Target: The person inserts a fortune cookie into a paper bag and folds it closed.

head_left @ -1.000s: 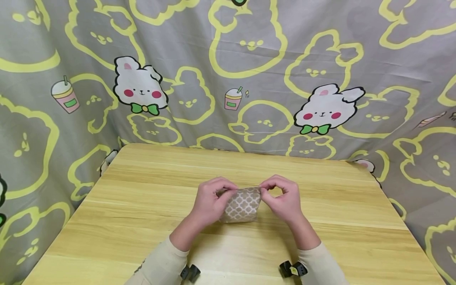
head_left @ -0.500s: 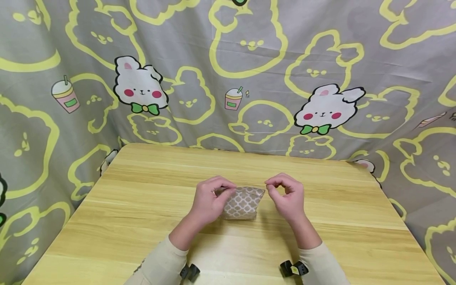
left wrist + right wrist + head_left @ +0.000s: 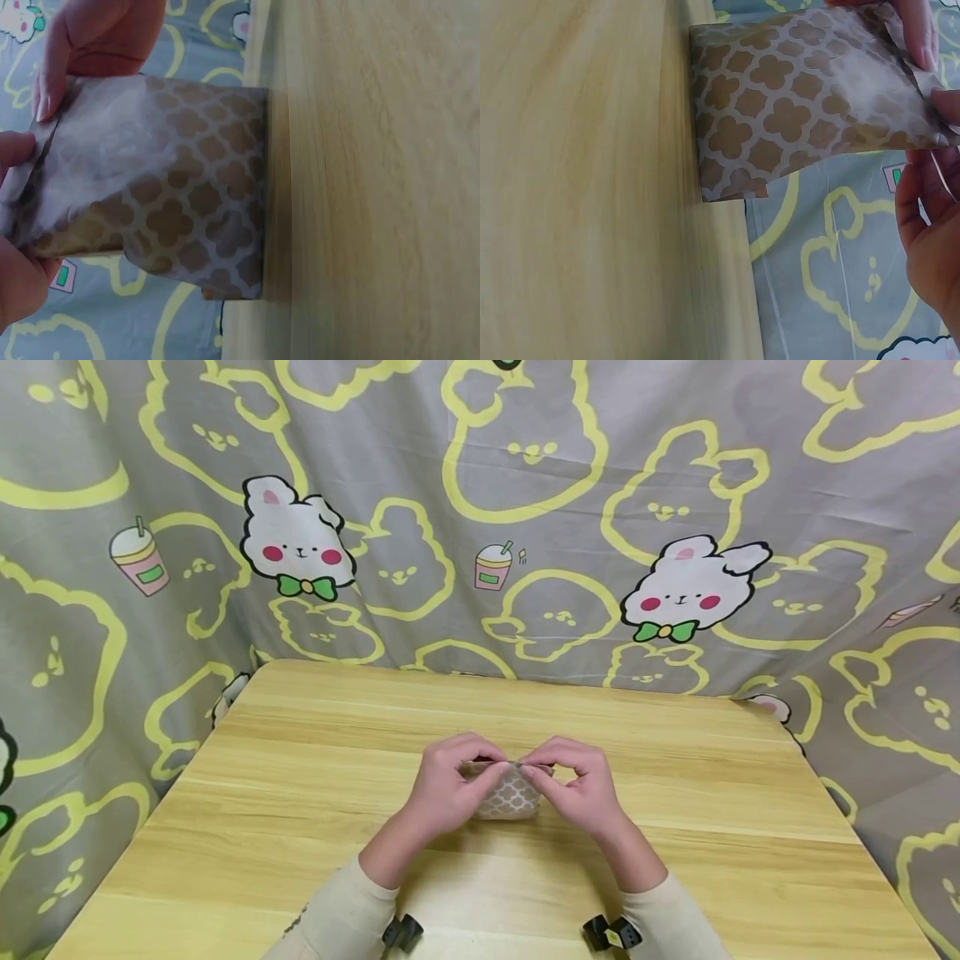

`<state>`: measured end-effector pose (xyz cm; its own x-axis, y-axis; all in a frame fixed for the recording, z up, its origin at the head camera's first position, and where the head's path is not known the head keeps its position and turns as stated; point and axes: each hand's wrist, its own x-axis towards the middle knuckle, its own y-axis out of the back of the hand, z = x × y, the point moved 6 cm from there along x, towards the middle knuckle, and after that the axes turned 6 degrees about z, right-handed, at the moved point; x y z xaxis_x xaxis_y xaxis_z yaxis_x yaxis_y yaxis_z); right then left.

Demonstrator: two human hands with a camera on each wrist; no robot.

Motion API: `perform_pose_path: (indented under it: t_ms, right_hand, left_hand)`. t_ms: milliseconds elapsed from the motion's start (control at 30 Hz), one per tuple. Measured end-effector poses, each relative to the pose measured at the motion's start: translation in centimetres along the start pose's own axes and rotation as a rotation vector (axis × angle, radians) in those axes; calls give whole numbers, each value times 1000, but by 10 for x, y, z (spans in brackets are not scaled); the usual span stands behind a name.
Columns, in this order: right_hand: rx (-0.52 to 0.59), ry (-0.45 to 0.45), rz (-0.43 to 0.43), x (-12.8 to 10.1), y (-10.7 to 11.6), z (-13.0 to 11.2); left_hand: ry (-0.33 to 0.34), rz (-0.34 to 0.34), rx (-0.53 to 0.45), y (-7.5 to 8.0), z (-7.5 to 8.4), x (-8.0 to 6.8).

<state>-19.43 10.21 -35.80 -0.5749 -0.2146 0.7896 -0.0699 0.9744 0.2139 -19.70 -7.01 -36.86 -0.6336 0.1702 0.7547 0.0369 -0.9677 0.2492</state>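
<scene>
A small brown paper bag with a white quatrefoil pattern point(image 3: 510, 799) stands upright on the table, its bottom touching the wood in the left wrist view. My left hand point(image 3: 450, 783) pinches the upper edge near its left side. With thumb and fingers, my right hand point(image 3: 576, 783) pinches that same edge close to the left fingertips. In the right wrist view a folded-over strip runs along the top of the bag point(image 3: 772, 97), under the fingers of both hands. The bag's inside is hidden.
A wood-grain table point(image 3: 300, 810) spreads around the hands. Behind and beside it hangs a grey curtain point(image 3: 420, 452) with yellow outlines and cartoon bunnies. Dark wrist devices point(image 3: 402, 932) sit at both sleeves.
My right hand first slid outward to the bag's right corner, then came back left to pinch the edge nearer the middle. The left hand stays almost in place, and the bag looks shorter.
</scene>
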Motion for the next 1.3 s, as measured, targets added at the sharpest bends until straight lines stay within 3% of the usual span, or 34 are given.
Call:
perform_pose_path:
  t_ms: [233, 367, 833, 1100, 1300]
  right_hand:
    - [-1, -8, -17, -9, -2, 16]
    - [0, -14, -17, -10, -1, 19]
    - [-29, -64, 19, -12, 7, 25]
    - [-38, -50, 33, -14, 11, 30]
    - [-33, -76, 48, -13, 15, 30]
  left_hand:
    - [-86, -33, 111, -2, 6, 1]
    - [-100, -44, 159, 0, 7, 2]
    - [1, -83, 164, 27, -4, 9]
    - [44, -101, 184, 42, -12, 11]
    - [82, -80, 187, 49, -18, 11]
